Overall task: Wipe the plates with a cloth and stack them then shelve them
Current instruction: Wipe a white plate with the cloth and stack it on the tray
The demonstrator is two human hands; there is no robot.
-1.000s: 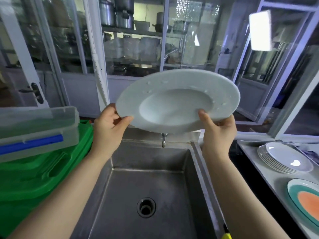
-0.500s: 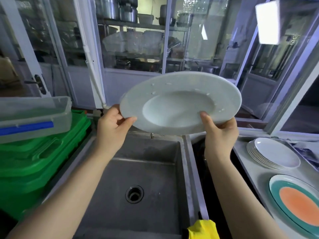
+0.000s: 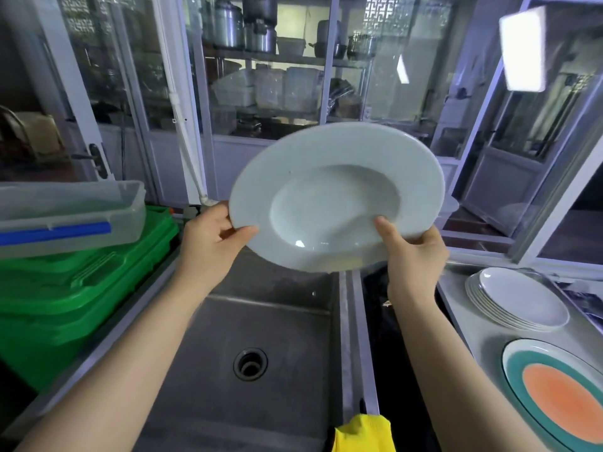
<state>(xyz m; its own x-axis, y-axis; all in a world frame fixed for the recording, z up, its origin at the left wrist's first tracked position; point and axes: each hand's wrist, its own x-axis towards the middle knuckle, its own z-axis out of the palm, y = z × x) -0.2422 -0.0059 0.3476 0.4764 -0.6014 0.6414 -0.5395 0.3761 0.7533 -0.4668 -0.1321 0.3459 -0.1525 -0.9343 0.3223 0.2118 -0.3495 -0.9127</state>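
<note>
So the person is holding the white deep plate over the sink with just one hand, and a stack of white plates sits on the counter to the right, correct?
Not quite: in the head view both hands hold the white deep plate, left hand and right hand on opposite rims. It is over the sink, and the stack of white plates sits right.

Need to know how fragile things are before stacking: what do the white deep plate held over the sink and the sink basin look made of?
White deep plate, held by left hand and right hand: probably glazed ceramic, glossy with a bright highlight; melamine is possible. Grey sink basin: likely brushed stainless steel, dull metallic sheen with folded seams.
</note>
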